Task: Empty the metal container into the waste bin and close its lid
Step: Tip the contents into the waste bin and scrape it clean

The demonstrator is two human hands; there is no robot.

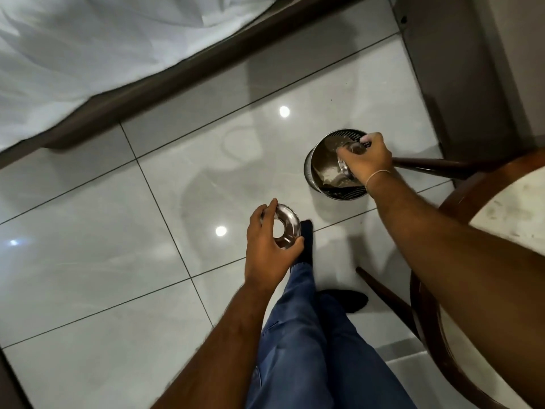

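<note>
Metal container (348,160) tipped over bin rim (312,154)

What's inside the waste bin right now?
The waste bin shows a crumpled shiny liner or wrapper. The right hand and tipped metal container cover the rest.

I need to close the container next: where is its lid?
In the head view, the lid is in the left hand, low centre, above the floor, left of the waste bin.

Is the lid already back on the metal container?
No, the left hand holds the lid apart, while the right hand tips the metal container over the waste bin.
</note>
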